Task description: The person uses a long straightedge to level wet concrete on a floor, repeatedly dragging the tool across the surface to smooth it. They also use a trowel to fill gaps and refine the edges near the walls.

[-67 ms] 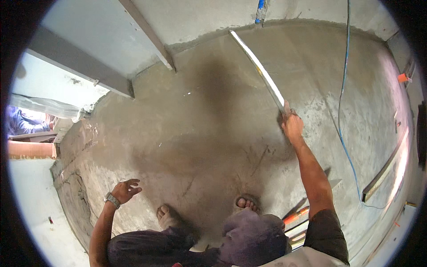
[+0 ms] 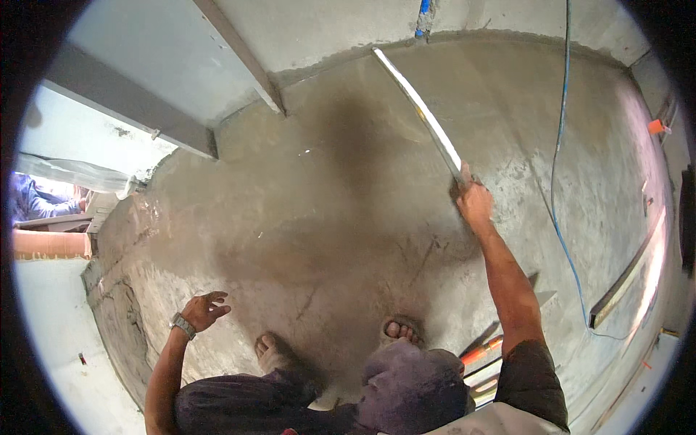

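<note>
Head cam: floor (image 2: 217, 196) prob. was being levelled, bar (image 2: 426, 114) gripped by R hand (image 2: 475, 203) toward far edge, L hand (image 2: 203, 310) loose, empty; steadiness needed next.

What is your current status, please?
Right hand gripping long silvery metal bar by near end. Left hand empty, fingers loosely open. Thin blue cable right of bar.

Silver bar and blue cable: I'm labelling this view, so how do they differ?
The silver bar is gripped by the right hand, while the blue cable is unheld. The bar looks stiff and broader; the cable is thin and bends loosely. The bar is pale and shiny, the cable bluish. Both are long and slender.
</note>
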